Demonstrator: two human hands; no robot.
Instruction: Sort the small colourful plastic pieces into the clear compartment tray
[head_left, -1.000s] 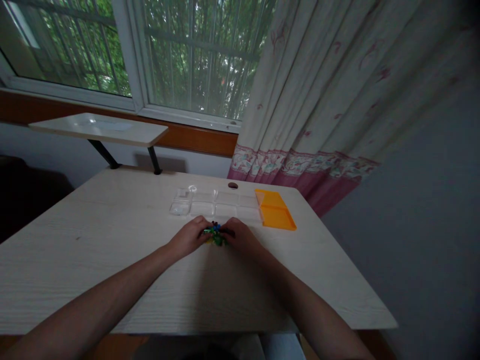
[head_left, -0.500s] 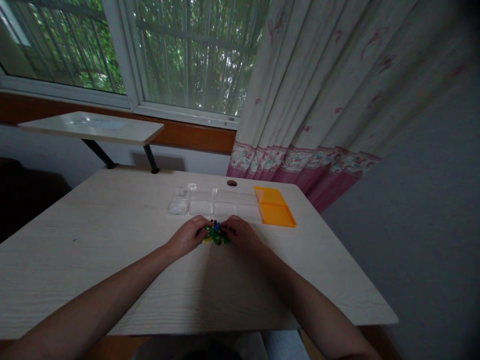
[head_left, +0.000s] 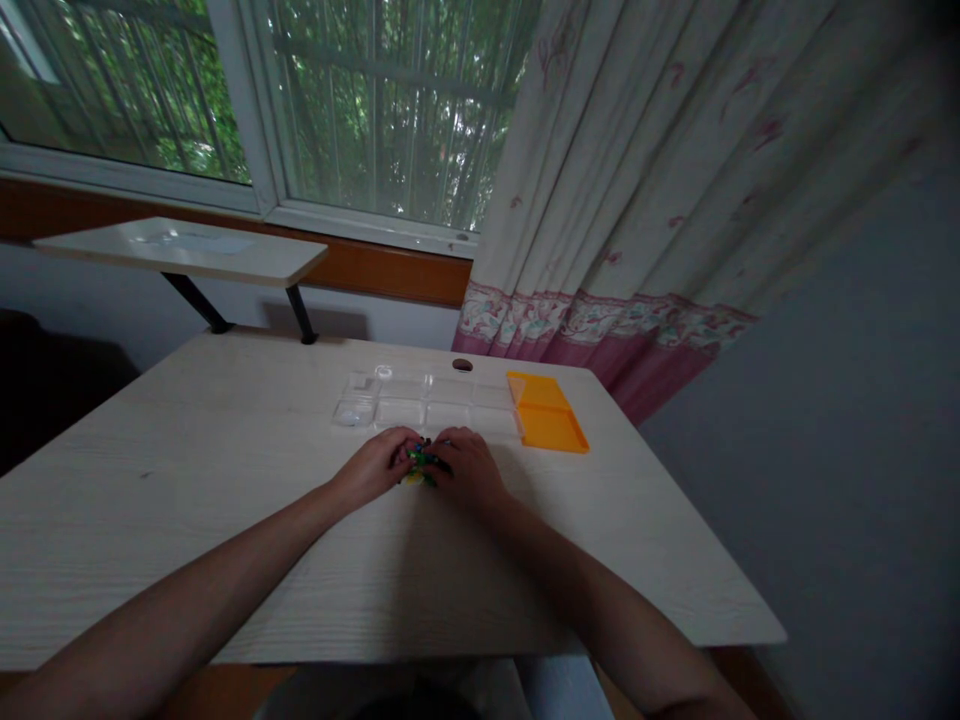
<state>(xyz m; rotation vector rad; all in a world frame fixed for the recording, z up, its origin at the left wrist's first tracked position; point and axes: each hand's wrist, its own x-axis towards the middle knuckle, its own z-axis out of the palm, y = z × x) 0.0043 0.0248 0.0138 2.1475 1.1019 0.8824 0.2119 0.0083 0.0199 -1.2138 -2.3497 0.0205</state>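
A small heap of coloured pieces (head_left: 418, 463), mostly green with some yellow, blue and dark ones, lies on the table between my two hands. They are too small to name by kind. My left hand (head_left: 379, 466) curls around the heap's left side, its fingertips touching the pieces. From the right, my right hand (head_left: 469, 468) reaches over the heap, fingers bent down onto it and covering part of it. Just beyond my hands sits a clear plastic compartment tray (head_left: 400, 412). At its right end is a flat orange plastic lid or case (head_left: 555, 428).
The pale wooden table (head_left: 225, 500) has a cable hole (head_left: 463, 366) near its back edge. A raised white shelf (head_left: 225, 257) on black legs stands at the back left. Behind are a window and a patterned curtain (head_left: 607, 250); a wall is on the right.
My right hand has moved slightly left, closer to my left hand, and now covers more of the coloured pieces. The tray and orange case lie as before.
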